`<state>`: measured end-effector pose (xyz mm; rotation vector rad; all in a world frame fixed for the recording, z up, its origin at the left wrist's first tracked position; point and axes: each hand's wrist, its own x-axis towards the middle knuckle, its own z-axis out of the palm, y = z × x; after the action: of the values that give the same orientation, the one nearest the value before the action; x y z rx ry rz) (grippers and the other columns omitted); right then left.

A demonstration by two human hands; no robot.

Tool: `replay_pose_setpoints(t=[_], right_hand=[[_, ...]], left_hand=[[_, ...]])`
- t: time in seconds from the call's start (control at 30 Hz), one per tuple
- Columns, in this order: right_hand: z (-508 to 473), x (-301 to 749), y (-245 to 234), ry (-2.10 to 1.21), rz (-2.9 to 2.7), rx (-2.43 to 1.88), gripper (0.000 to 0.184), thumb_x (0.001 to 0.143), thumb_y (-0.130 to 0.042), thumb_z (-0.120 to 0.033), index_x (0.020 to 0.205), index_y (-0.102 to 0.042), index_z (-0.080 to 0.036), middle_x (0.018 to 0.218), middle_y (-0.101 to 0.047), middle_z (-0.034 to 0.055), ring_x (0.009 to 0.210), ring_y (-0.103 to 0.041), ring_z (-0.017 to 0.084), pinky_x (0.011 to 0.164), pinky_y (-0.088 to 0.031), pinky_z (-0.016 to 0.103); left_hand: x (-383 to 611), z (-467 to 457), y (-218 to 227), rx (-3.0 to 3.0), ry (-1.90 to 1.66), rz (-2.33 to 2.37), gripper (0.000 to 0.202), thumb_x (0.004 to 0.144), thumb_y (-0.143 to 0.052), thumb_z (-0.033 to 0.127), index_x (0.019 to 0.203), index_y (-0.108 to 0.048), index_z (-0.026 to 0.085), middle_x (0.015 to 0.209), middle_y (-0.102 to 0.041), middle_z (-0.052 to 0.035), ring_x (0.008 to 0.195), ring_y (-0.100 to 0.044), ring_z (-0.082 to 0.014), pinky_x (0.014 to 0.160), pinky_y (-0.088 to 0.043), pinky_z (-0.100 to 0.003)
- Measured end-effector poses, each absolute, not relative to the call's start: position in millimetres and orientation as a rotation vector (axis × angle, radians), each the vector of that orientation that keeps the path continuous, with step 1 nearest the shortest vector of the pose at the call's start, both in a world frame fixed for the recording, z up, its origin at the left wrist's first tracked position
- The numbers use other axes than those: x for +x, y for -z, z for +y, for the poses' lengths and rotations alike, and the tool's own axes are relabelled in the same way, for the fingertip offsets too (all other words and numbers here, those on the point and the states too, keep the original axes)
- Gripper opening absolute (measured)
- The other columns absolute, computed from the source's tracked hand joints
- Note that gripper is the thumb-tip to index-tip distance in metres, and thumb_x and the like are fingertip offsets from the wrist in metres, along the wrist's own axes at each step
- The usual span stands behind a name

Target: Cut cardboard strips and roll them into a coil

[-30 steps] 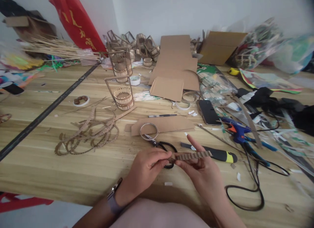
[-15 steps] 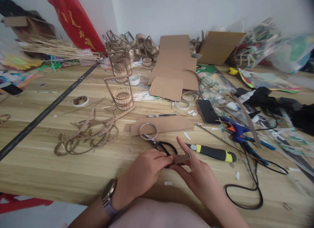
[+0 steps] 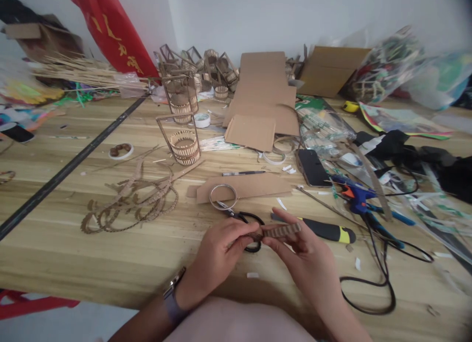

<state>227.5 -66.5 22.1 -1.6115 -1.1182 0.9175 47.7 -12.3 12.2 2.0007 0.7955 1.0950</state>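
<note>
Between my two hands is a short brown corrugated cardboard strip [image 3: 282, 230]. My left hand [image 3: 224, 243], with a watch on its wrist, pinches the strip's left end between thumb and fingers. The thumb and fingers of my right hand [image 3: 304, 256] close on its middle and right part. Behind them lie black-handled scissors [image 3: 250, 217], partly hidden by my fingers. A clear ring [image 3: 223, 197] rests over the scissor blades and a flat cardboard piece [image 3: 254, 185]. Just beyond my right hand is a black and yellow utility knife [image 3: 328, 230].
A small slatted bucket [image 3: 185, 148] with a tall handle stands behind a tangle of cardboard strips [image 3: 132, 204]. To the right are a phone [image 3: 313, 167], a blue glue gun [image 3: 356, 194] and its looping black cord. Large cardboard sheets [image 3: 263, 96] lie at the back.
Both hands have lifted slightly, and the left has turned at the wrist. The right fingers have curled in around the strip, which now shows more of its length toward the right.
</note>
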Motion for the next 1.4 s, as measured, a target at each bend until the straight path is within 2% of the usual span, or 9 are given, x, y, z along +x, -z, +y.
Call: replay_pose_setpoints(t=[0.2,0.33,0.53,0.73,0.87,1.0,1.1,1.23,1.4], right_hand=[[-68,231,-13,-0.807,-1.298,-1.676,0.059,0.078,-0.07,-0.037,0.135,-0.058,-0.026,0.081,-0.078,0.002,0.077,-0.076,0.023,0.064,-0.06,0.031],[-67,228,-10,-0.747,-1.438,-1.663,0.06,0.08,-0.066,-0.03,0.139,-0.054,-0.028,0.078,-0.078,-0.0006,0.074,-0.076,0.022,0.067,-0.058,0.031],[-65,222,-13,-0.847,-1.248,-1.633,0.064,0.079,-0.07,-0.042,0.138,-0.052,-0.024,0.073,-0.075,0.0005,0.074,-0.073,0.022,0.072,-0.057,0.034],[-64,222,-15,-0.976,-1.18,-1.594,0.065,0.077,-0.073,-0.04,0.136,-0.052,-0.023,0.079,-0.077,0.0019,0.074,-0.073,0.021,0.074,-0.057,0.035],[-63,225,-21,-0.9,-1.332,-1.616,0.058,0.079,-0.068,-0.035,0.133,-0.054,-0.024,0.075,-0.077,0.0002,0.068,-0.072,0.021,0.072,-0.057,0.034],[-62,224,-25,-0.996,-1.448,-1.612,0.06,0.08,-0.061,-0.029,0.139,-0.049,-0.025,0.084,-0.078,0.0012,0.077,-0.075,0.022,0.073,-0.057,0.034],[-60,222,-23,-1.041,-1.427,-1.606,0.061,0.079,-0.062,-0.028,0.138,-0.049,-0.024,0.079,-0.077,-0.0005,0.074,-0.073,0.021,0.072,-0.055,0.033],[-54,224,-18,-1.108,-1.129,-1.533,0.061,0.075,-0.073,-0.037,0.13,-0.051,-0.021,0.063,-0.067,-0.0043,0.063,-0.067,0.018,0.063,-0.052,0.03],[-50,227,-18,-1.169,-0.859,-1.426,0.069,0.065,-0.084,-0.047,0.12,-0.052,-0.02,0.053,-0.057,-0.0091,0.052,-0.057,0.013,0.054,-0.044,0.025]], left_hand=[[45,-11,-14,2.182,-0.931,0.733,0.028,0.094,-0.056,0.009,0.117,-0.07,0.018,0.103,-0.075,-0.0079,0.09,-0.071,-0.0175,0.08,-0.057,-0.027],[42,-8,-20,2.353,-0.782,0.706,0.032,0.094,-0.05,0.005,0.117,-0.07,0.017,0.101,-0.075,-0.0094,0.09,-0.071,-0.0207,0.079,-0.059,-0.031],[43,-10,-20,2.062,-0.941,0.872,0.036,0.09,-0.064,0.01,0.125,-0.065,0.02,0.102,-0.077,-0.0056,0.088,-0.073,-0.017,0.078,-0.059,-0.025],[44,-13,-15,2.004,-1.088,0.85,0.011,0.092,-0.062,0.015,0.096,-0.072,0.018,0.094,-0.079,-0.0046,0.087,-0.074,-0.016,0.08,-0.058,-0.023],[40,-6,-18,2.145,-0.984,0.756,0.018,0.097,-0.055,0.015,0.1,-0.073,0.019,0.097,-0.078,-0.0063,0.089,-0.074,-0.0167,0.081,-0.057,-0.026],[39,1,-24,2.291,-0.74,0.662,0.025,0.096,-0.051,0.01,0.102,-0.074,0.018,0.098,-0.077,-0.006,0.091,-0.072,-0.0179,0.082,-0.057,-0.028],[40,6,-28,2.37,-0.59,0.635,0.026,0.094,-0.052,0.007,0.099,-0.075,0.019,0.095,-0.077,-0.0053,0.087,-0.071,-0.0187,0.08,-0.056,-0.028],[42,6,-27,2.087,-0.744,0.799,0.025,0.092,-0.062,0.014,0.113,-0.071,0.021,0.102,-0.077,-0.0047,0.09,-0.072,-0.0179,0.082,-0.057,-0.027],[44,-5,-17,1.963,-0.934,0.886,0.048,0.082,-0.077,0.025,0.127,-0.062,0.021,0.122,-0.07,-0.0095,0.099,-0.071,-0.0206,0.086,-0.06,-0.032]])
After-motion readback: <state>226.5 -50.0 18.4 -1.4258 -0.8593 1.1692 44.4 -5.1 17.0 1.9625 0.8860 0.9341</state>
